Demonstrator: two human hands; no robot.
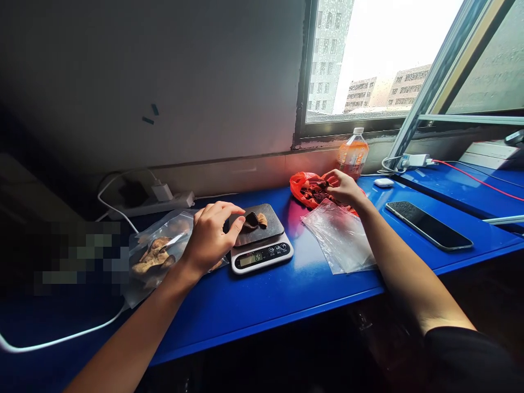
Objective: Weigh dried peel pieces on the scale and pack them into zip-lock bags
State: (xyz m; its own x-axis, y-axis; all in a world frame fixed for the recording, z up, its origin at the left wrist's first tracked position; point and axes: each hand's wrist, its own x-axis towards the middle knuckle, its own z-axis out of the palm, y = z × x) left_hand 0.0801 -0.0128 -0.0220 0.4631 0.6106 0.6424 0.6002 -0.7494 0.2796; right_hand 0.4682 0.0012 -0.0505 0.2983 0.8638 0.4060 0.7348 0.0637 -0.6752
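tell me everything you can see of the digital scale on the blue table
The digital scale has a white, rounded body and a gray, metallic-looking platform. On its dark front panel, a display shows digits too small to read surely, beside three round buttons. It sits flat on the blue table. A dark dried piece and a tan piece lie on top; the left hand is at its left side, contact unclear.

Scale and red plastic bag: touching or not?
Apart. The head view shows it: a strip of blue tabletop lies between the right side of the scale and the red plastic bag behind it.
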